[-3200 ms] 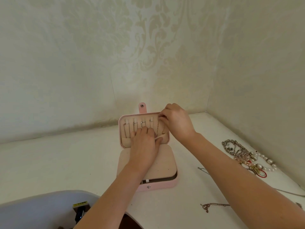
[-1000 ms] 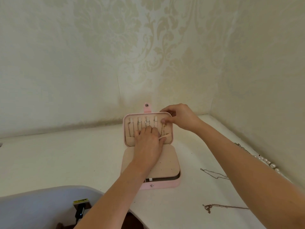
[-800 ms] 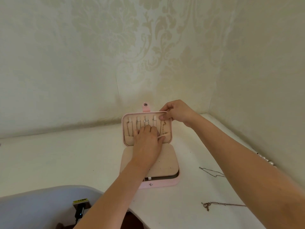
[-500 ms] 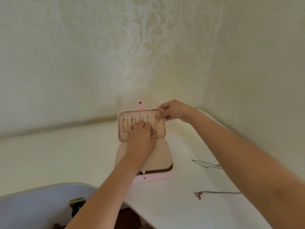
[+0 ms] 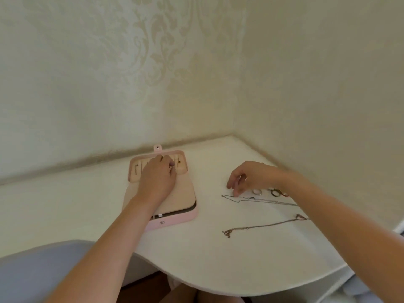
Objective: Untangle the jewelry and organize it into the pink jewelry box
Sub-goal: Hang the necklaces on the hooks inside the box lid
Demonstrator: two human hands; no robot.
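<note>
Two pale patterned walls (image 5: 109, 73) meet in a corner in the upper half of the frame, and below them the white table (image 5: 65, 204) curves across the lower half. A grey-blue surface (image 5: 43, 270) fills the lower left corner. Centre frame, the pink jewelry box (image 5: 175, 221) lies open on the table, its lid (image 5: 184, 169) folded back toward the wall with the snap tab (image 5: 157, 148) at the top and a beige panel covering the base. The left hand (image 5: 157, 180) comes in from the lower left and rests on the lid's lining, fingers close together and laid across the row of hooks, hiding most of what hangs there. To the right of centre, well apart from the box, the right hand (image 5: 251, 178) hangs over the table, fingers curled downward, the tips meeting the left end of a thin silver chain (image 5: 262, 201); whether they pinch it or merely touch it I cannot tell. Below that, a rose-gold chain (image 5: 262, 225) lies stretched out on its own. Just under the right wrist sits a short row of rings (image 5: 257, 192).
</note>
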